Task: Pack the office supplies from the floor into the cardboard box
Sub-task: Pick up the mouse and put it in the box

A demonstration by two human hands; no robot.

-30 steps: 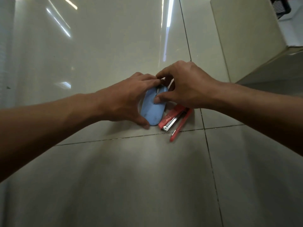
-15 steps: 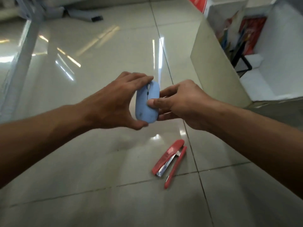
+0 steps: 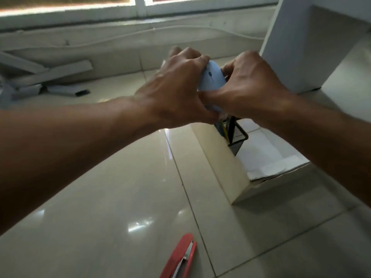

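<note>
Clutter of pale strips was seen at far left on the tiled floor, well apart from the work. Next came the left grip, curled round the left side of the blue mouse, with the thumb tucked beneath it. Below, at the bottom edge, a red stapler lay on the floor, not yet packed.

The mouse was held in the air between both hands, its scroll wheel turned toward the camera, above the near corner of the cardboard box. The right grip was closed on the mouse's right side, with the thumb pressed across its lower end. Just under the hands a black mesh holder with pencils in it stood inside the box, against its near wall.

The mouse was judged to be light and rigid — a smooth plastic shell, likely slippery. It would be best held by its two long sides rather than by the curved top. A drop onto tile or mesh might crack it, so it should be lowered onto the bare box bottom beside the holder — not released from height.
</note>
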